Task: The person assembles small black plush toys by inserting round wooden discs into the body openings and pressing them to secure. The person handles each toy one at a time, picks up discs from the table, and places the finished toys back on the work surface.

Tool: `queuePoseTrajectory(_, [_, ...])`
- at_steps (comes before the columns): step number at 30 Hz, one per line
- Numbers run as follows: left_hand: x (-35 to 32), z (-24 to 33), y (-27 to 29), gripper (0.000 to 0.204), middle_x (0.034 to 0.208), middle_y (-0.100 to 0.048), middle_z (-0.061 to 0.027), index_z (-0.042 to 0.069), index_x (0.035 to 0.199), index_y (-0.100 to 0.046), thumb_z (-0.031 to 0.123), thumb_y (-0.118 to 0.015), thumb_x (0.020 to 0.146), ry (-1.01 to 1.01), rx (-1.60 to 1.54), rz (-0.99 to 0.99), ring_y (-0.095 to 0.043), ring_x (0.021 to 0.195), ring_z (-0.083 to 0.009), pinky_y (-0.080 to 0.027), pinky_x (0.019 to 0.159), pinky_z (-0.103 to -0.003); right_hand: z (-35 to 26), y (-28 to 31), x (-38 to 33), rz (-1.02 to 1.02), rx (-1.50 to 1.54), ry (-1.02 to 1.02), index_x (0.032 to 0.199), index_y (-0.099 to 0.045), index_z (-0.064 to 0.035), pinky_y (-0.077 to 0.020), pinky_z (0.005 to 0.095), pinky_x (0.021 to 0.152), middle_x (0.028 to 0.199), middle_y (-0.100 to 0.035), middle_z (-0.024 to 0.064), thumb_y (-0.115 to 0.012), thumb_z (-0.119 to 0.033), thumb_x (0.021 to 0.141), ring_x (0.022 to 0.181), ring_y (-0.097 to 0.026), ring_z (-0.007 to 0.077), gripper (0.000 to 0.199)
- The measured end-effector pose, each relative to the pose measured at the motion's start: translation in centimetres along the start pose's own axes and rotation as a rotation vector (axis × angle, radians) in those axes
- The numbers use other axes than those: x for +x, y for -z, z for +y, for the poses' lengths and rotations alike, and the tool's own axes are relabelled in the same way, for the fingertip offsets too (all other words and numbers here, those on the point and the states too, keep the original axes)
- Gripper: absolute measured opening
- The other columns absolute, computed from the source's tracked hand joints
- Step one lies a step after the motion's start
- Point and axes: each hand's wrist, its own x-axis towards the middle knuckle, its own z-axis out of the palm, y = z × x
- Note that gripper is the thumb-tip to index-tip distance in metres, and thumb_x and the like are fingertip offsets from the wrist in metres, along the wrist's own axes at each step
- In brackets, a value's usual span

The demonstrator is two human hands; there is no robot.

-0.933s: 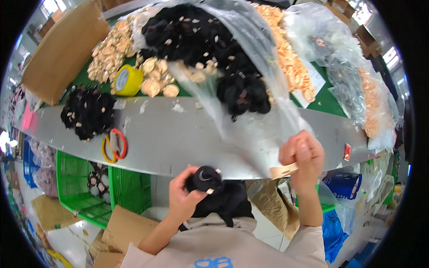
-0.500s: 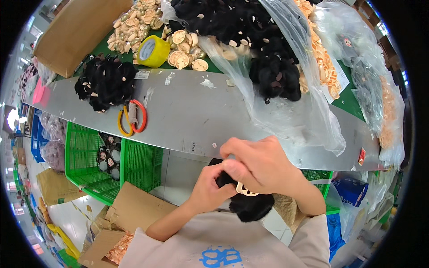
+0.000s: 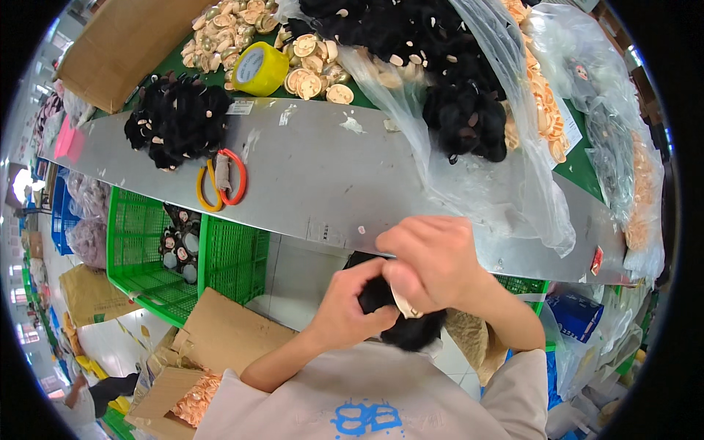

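Head view: the left hand curls its fingers around a black plush piece, just beyond the wearer's shirt with its blue print. The right hand, fingers folded in, holds a cream piece against it. Beyond, on the metal bench, sits a white printed label; rightward, a blue package carries pale lettering.

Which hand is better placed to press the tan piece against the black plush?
Probably the right hand: the tan piece sits under its thumb, at the black plush; the left hand grips the plush between thumb and fingers.
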Motion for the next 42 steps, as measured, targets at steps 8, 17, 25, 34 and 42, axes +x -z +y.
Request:
queuePoseTrajectory(8, [0.5,0.7,-0.6,0.042,0.094,-0.060,-0.0069,0.004,0.101,-0.060,0.005,-0.080,0.064,-0.263,0.323,0.291,-0.058,0.078,-0.0194,-0.049,0.067,-0.029,-2.2,-1.4,-0.7,0.264,0.419,-0.319,0.067,-0.053,-0.0027,-0.0325,0.0352,0.045,0.056,-0.043,0.0077,-0.051,-0.017,0.097,0.047,-0.041,0.0228,0.034])
queuePoseTrajectory(17, [0.0,0.3,-0.8,0.047,0.099,-0.061,-0.0090,0.004,0.106,-0.060,0.001,-0.082,0.064,-0.415,0.434,0.334,-0.060,0.079,-0.0218,-0.050,0.065,-0.030,-1.9,-3.0,-1.4,0.309,0.571,-0.316,0.061,-0.047,-0.0016,-0.0278,0.0333,0.044,0.054,-0.040,0.0057,-0.048,-0.014,0.100,0.045,-0.035,0.0190,0.041])
queuePoseTrajectory(25, [0.8,-0.4,-0.2,0.057,0.105,-0.056,-0.0046,0.005,0.115,-0.053,0.000,-0.080,0.065,-0.109,0.238,0.554,-0.057,0.074,-0.0125,-0.049,0.063,-0.028,-1.0,-4.1,-1.9,0.284,0.821,-0.630,0.069,-0.049,-0.0006,-0.0309,0.0286,0.051,0.063,-0.046,0.0012,-0.047,-0.026,0.106,0.059,-0.038,0.0071,0.045])
queuePoseTrajectory(34, [0.3,-1.4,1.9,0.013,0.095,-0.054,0.0050,0.003,0.094,-0.059,0.014,-0.064,0.098,0.042,-0.484,0.195,-0.044,0.084,-0.0033,-0.038,0.071,-0.020,-1.8,-4.1,-4.4,0.201,0.635,-0.685,0.071,-0.049,-0.0063,-0.0304,0.0262,0.048,0.061,-0.044,-0.0015,-0.087,-0.027,0.077,0.057,-0.037,0.0065,0.043])
queuePoseTrajectory(42, [0.5,-1.9,1.3,0.022,0.086,-0.050,-0.0029,0.000,0.089,-0.055,0.016,-0.069,0.094,-0.389,0.096,0.343,-0.042,0.071,-0.0125,-0.036,0.063,-0.024,-2.5,-5.2,-4.7,0.427,0.147,-0.376,0.062,-0.044,-0.0068,-0.0244,0.0351,0.043,0.056,-0.035,0.0053,-0.086,-0.016,0.073,0.048,-0.034,0.0224,0.045])
